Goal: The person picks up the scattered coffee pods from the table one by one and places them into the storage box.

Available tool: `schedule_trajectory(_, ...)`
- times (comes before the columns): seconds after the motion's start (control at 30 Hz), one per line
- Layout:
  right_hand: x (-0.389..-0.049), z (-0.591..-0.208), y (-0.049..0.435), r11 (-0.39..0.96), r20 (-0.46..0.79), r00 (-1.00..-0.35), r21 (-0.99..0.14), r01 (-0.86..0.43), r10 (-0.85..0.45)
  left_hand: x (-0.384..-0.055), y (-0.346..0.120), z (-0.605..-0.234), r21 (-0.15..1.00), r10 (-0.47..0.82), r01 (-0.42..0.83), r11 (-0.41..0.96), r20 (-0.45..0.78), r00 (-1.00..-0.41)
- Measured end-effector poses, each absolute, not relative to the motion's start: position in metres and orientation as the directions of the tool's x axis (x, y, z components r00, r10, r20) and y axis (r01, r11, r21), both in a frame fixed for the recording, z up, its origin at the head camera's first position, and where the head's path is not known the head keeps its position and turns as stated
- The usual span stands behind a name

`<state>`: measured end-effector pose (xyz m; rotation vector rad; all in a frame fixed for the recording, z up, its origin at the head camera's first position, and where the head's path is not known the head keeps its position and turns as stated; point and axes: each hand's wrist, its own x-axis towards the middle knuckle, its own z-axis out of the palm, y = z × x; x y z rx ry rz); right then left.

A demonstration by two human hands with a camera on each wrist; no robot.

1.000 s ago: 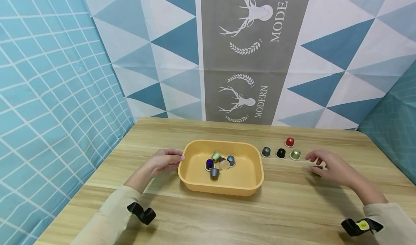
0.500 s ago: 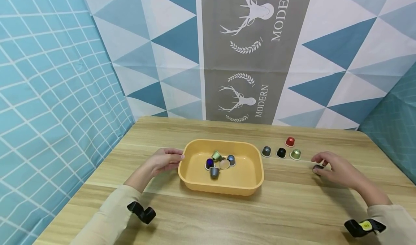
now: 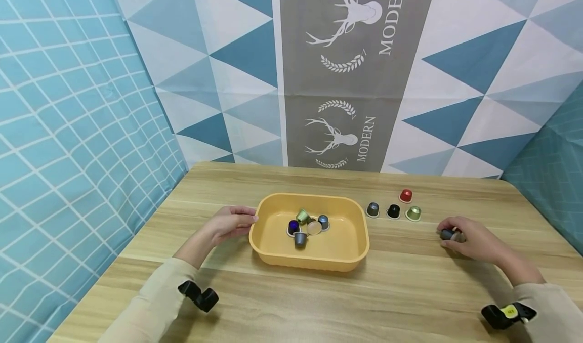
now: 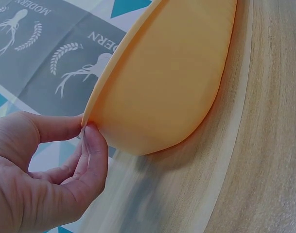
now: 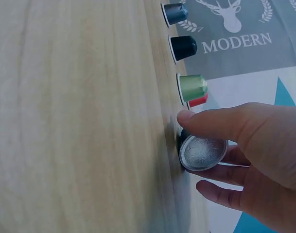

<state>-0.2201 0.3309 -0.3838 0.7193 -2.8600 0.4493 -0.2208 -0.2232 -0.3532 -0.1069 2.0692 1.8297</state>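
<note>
Tipped over since half a second ago, the dark capsule (image 3: 447, 234) now shows its silvery lid toward the right wrist. It is at the table's (image 3: 319, 307) right side, pinched between thumb and fingers of the right hand (image 3: 475, 239). The left hand (image 3: 230, 224) pinches the rim of a yellow tray (image 3: 309, 263) holding several capsules (image 3: 300, 240). Between tray and right hand stand grey (image 3: 373, 209), black (image 3: 393, 211) and green capsules (image 3: 413, 213), a red one (image 3: 406, 196) behind.
</note>
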Motion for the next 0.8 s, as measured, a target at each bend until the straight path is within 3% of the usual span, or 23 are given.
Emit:
schedule_trajectory(0.47, -0.223, -0.379, 0.316, 0.833, 0.225, -0.871, -0.263, -0.487, -0.437, -0.220, -0.222, -0.351, 0.941, 0.183, -0.303, 0.148, -0.327, -0.927)
schedule_trajectory(0.8, -0.224, -0.375, 0.300, 0.799, 0.310, -0.836, -0.274, -0.535, -0.453, -0.219, -0.222, -0.352, 0.940, 0.174, -0.306, 0.149, -0.329, -0.928)
